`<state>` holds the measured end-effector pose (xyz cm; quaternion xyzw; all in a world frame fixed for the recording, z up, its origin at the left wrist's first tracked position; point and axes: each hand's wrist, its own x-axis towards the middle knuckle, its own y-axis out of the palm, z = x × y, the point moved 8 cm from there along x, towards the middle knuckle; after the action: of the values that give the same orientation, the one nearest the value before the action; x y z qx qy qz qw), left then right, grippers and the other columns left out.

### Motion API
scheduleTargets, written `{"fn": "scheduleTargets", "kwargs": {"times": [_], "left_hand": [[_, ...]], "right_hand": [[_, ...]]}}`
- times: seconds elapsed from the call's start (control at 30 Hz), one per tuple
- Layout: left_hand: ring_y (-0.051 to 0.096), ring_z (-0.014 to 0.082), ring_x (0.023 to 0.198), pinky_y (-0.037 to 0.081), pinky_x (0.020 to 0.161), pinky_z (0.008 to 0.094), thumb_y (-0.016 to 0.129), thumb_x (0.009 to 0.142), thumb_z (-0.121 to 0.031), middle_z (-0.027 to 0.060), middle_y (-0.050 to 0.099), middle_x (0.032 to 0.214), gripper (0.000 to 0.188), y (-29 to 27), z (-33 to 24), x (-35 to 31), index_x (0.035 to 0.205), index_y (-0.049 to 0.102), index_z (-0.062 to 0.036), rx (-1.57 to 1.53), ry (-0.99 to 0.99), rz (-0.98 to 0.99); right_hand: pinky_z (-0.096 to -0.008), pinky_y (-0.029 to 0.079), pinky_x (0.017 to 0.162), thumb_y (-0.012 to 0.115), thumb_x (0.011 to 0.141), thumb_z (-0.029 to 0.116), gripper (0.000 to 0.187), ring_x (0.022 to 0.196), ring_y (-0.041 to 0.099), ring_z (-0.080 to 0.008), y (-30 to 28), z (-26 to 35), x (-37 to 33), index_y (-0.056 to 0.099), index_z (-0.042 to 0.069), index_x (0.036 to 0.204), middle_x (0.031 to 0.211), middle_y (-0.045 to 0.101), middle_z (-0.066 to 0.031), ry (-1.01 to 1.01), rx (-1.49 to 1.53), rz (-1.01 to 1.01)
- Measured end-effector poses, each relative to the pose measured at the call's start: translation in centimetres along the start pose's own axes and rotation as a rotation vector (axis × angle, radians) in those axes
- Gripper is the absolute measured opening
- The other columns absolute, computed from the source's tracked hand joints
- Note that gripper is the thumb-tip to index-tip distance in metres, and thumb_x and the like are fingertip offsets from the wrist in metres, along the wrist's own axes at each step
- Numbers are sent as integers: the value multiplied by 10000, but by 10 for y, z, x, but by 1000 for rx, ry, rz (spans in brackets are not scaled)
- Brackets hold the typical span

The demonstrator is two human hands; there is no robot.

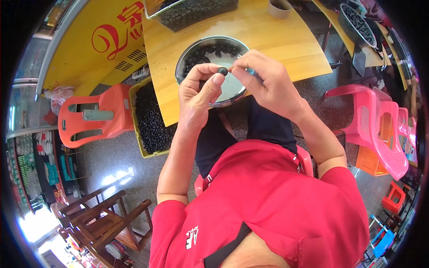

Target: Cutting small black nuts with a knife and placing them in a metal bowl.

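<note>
From afar, I see the left hand (199, 87) pinching a dark ball (223, 70) over the bowl (233, 88) at the table's (279, 42) near edge. The right hand's (269, 79) fingers curl; their grip I cannot tell. The ball looks light, firm, perhaps slippery: hold its sides.

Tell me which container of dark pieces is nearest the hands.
The round metal bowl, just beneath the left hand and right hand; the clear bin is farther back, the yellow crate to the left, the grey basin far right.
</note>
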<state>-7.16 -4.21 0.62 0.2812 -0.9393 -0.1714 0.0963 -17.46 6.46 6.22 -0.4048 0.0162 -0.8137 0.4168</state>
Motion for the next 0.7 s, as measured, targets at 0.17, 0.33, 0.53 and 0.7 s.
{"fn": "scheduleTargets", "kwargs": {"times": [0.17,0.33,0.53,0.7], "left_hand": [[413,23,585,316,520,173,663,897,-115,-24,557,772,191,-5,1,-3,1048,593,-22,-7,38,-14],[410,28,585,317,522,176,656,902,-110,-19,550,778,183,-1,1,-3,1047,591,-20,-36,48,-17],[406,34,584,315,514,181,640,913,-107,-14,540,775,173,-1,-1,-5,1045,573,-17,-34,121,-24],[419,39,586,318,515,179,622,921,-92,-7,555,795,161,-8,-7,-9,1052,568,-15,-168,146,-24]], "right_hand": [[-344,480,563,641,845,47,95,653,603,-305,10,16,-3,608,12,927,813,604,-116,-62,-283,128],[-365,475,546,643,833,39,101,654,610,-304,10,10,-6,601,16,923,805,607,-119,-34,-326,103],[-375,480,554,639,834,43,103,660,613,-308,17,8,-9,598,12,923,784,606,-121,-27,-360,85],[-388,490,595,623,854,76,102,703,619,-330,19,-18,-12,607,11,931,806,623,-137,97,-540,133]]}}
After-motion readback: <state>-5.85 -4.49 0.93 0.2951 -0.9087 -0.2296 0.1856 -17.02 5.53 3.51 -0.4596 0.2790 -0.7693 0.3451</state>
